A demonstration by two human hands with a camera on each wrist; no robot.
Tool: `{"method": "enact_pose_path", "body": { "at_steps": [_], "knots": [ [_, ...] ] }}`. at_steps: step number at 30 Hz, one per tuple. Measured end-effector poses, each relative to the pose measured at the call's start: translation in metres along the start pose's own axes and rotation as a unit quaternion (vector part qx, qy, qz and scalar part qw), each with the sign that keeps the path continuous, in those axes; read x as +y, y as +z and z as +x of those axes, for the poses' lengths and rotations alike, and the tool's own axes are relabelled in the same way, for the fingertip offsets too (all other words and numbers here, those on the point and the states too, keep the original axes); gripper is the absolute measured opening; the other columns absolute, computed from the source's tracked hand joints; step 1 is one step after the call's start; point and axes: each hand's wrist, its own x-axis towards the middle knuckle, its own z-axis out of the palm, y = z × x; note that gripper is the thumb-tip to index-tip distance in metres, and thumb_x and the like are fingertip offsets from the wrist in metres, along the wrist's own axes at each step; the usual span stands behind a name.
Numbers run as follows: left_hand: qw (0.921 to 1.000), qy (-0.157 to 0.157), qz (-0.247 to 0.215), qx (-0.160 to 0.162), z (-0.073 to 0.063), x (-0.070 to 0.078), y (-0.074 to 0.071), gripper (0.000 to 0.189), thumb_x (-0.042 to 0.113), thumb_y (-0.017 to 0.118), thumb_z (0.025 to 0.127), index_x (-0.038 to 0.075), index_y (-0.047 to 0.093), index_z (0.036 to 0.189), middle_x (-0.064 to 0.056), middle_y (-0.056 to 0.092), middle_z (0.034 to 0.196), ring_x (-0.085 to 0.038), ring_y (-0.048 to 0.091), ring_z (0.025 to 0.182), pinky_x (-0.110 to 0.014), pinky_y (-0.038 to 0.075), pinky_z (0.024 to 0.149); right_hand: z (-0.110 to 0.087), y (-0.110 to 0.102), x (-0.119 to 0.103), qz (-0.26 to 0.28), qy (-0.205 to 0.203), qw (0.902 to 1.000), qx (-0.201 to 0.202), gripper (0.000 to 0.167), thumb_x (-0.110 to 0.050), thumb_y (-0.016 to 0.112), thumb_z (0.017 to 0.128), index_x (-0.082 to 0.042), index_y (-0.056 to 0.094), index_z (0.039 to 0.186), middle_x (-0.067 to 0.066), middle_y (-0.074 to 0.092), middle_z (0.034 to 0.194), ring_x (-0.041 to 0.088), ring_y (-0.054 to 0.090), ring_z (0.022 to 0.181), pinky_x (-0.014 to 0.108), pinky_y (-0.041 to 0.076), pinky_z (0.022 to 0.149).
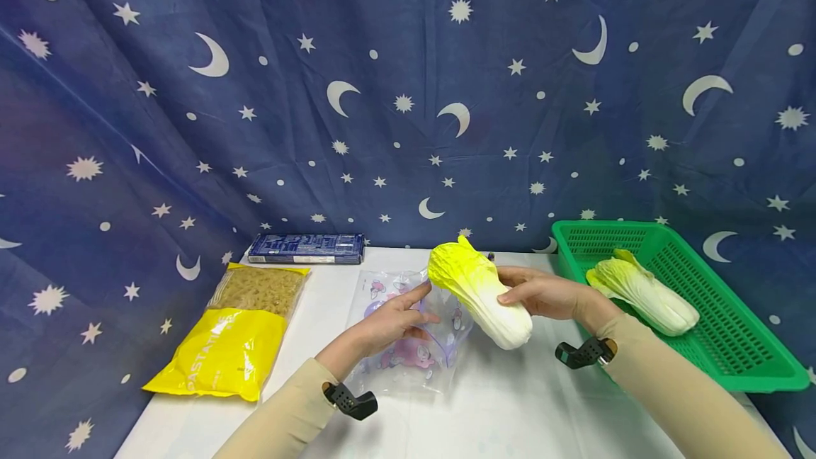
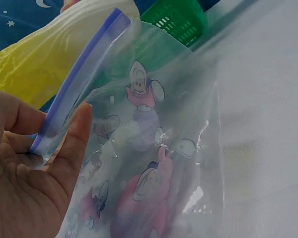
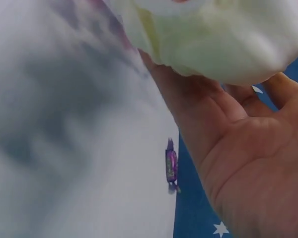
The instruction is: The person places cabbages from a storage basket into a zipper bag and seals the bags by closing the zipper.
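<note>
**Cabbage held at the mouth of a zip bag**

Sleeves and wrist mounts sit closest at the bottom edge. Right hand (image 1: pixel 548 295) grips a napa cabbage (image 1: pixel 481 291), fingers curled over its white stem end, leafy yellow tip tilted up and away, held above the desk (image 1: pixel 510 402). Left hand (image 1: pixel 392 317) pinches the purple zip strip of a clear cartoon-print bag (image 1: pixel 408 346), thumb and fingers clamped on the rim; bag's lower part rests on the desk, its opening just beside the cabbage. Green basket (image 1: pixel 752 353) stands at right with a second cabbage (image 1: pixel 644 292) lying in it. Yellow pasta packet (image 1: pixel 232 335) lies at left, dark blue box (image 1: pixel 306 248) behind it. A small wrapped candy (image 3: pixel 171 166) lies at the far desk edge.
</note>
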Motion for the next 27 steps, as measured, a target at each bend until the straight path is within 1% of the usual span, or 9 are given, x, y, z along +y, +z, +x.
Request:
{"method": "enact_pose_path", "body": {
  "at_steps": [4, 6, 10, 12, 15, 18, 22, 24, 27],
  "knots": [
    [0.9999, -0.001, -0.012, 0.008, 0.0, -0.001, 0.0, 0.07, 0.008, 0.051, 0.102, 0.008, 0.019, 0.164, -0.008, 0.016, 0.17, -0.041, 0.06, 0.122, -0.035, 0.058, 0.091, -0.001, 0.0, 0.004, -0.018, 0.02, 0.9994, 0.022, 0.084, -0.019, 0.068, 0.093, -0.005, 0.022, 0.162, 0.018, 0.033, 0.157, 0.032, 0.054, 0.119, 0.046, 0.052, 0.098],
    [0.9998, -0.004, -0.015, 0.014, 0.0, -0.002, -0.001, 0.07, 0.008, 0.052, 0.101, 0.007, 0.02, 0.164, -0.01, 0.018, 0.17, -0.042, 0.061, 0.119, -0.034, 0.058, 0.091, -0.002, 0.0, 0.006, -0.028, 0.028, 0.9986, 0.034, 0.085, -0.021, 0.069, 0.092, -0.005, 0.023, 0.162, 0.018, 0.031, 0.159, 0.032, 0.054, 0.118, 0.046, 0.053, 0.096],
    [0.9994, -0.007, -0.028, 0.019, 0.001, -0.003, -0.001, 0.07, 0.008, 0.052, 0.101, 0.004, 0.019, 0.163, -0.014, 0.015, 0.17, -0.044, 0.061, 0.118, -0.033, 0.058, 0.091, -0.003, -0.001, 0.011, -0.062, 0.046, 0.9957, 0.051, 0.082, -0.025, 0.071, 0.092, -0.011, 0.029, 0.16, 0.019, 0.042, 0.15, 0.034, 0.059, 0.111, 0.047, 0.056, 0.089],
    [0.9991, -0.009, -0.036, 0.02, 0.001, -0.003, 0.0, 0.071, 0.007, 0.052, 0.101, 0.004, 0.019, 0.163, -0.016, 0.012, 0.17, -0.044, 0.06, 0.12, -0.033, 0.058, 0.092, -0.004, 0.0, 0.014, -0.093, 0.055, 0.9922, 0.062, 0.08, -0.029, 0.073, 0.091, -0.015, 0.033, 0.159, 0.018, 0.047, 0.144, 0.033, 0.061, 0.107, 0.046, 0.058, 0.085],
    [0.999, -0.011, -0.039, 0.022, 0.0, -0.002, 0.0, 0.07, 0.006, 0.051, 0.101, 0.004, 0.019, 0.163, -0.016, 0.01, 0.17, -0.039, 0.063, 0.118, -0.034, 0.058, 0.092, -0.005, 0.002, 0.016, -0.151, 0.064, 0.9833, 0.079, 0.08, -0.034, 0.075, 0.088, -0.019, 0.039, 0.157, 0.015, 0.05, 0.14, 0.031, 0.062, 0.104, 0.044, 0.058, 0.08],
    [0.999, -0.012, -0.036, 0.026, 0.0, -0.001, 0.0, 0.069, 0.005, 0.051, 0.102, 0.005, 0.019, 0.164, -0.015, 0.011, 0.17, -0.032, 0.066, 0.112, -0.035, 0.058, 0.093, -0.006, 0.006, 0.016, -0.222, 0.066, 0.9684, 0.093, 0.078, -0.037, 0.077, 0.085, -0.023, 0.045, 0.155, 0.012, 0.051, 0.14, 0.029, 0.056, 0.108, 0.041, 0.054, 0.08],
    [0.9989, -0.01, -0.031, 0.034, 0.002, 0.001, 0.001, 0.07, 0.004, 0.051, 0.102, 0.004, 0.018, 0.163, -0.013, 0.012, 0.17, -0.022, 0.068, 0.1, -0.036, 0.058, 0.093, -0.005, 0.012, 0.014, -0.295, 0.062, 0.948, 0.102, 0.075, -0.04, 0.079, 0.082, -0.028, 0.051, 0.151, 0.006, 0.055, 0.135, 0.028, 0.051, 0.116, 0.046, 0.049, 0.089],
    [0.9989, -0.009, -0.025, 0.038, 0.003, 0.002, 0.002, 0.07, 0.003, 0.05, 0.101, 0.003, 0.018, 0.163, -0.013, 0.011, 0.17, -0.02, 0.067, 0.094, -0.035, 0.058, 0.091, -0.004, 0.015, 0.013, -0.317, 0.06, 0.9404, 0.107, 0.075, -0.041, 0.08, 0.08, -0.029, 0.053, 0.15, 0.004, 0.056, 0.134, 0.028, 0.05, 0.118, 0.051, 0.047, 0.096],
    [0.999, -0.005, -0.016, 0.042, 0.004, 0.003, 0.003, 0.071, 0.002, 0.051, 0.1, 0.002, 0.019, 0.163, -0.013, 0.01, 0.171, -0.018, 0.065, 0.087, -0.033, 0.059, 0.088, -0.004, 0.019, 0.012, -0.34, 0.057, 0.932, 0.111, 0.076, -0.041, 0.081, 0.079, -0.028, 0.054, 0.149, 0.005, 0.056, 0.139, 0.028, 0.05, 0.124, 0.058, 0.043, 0.103]
  ]
}}
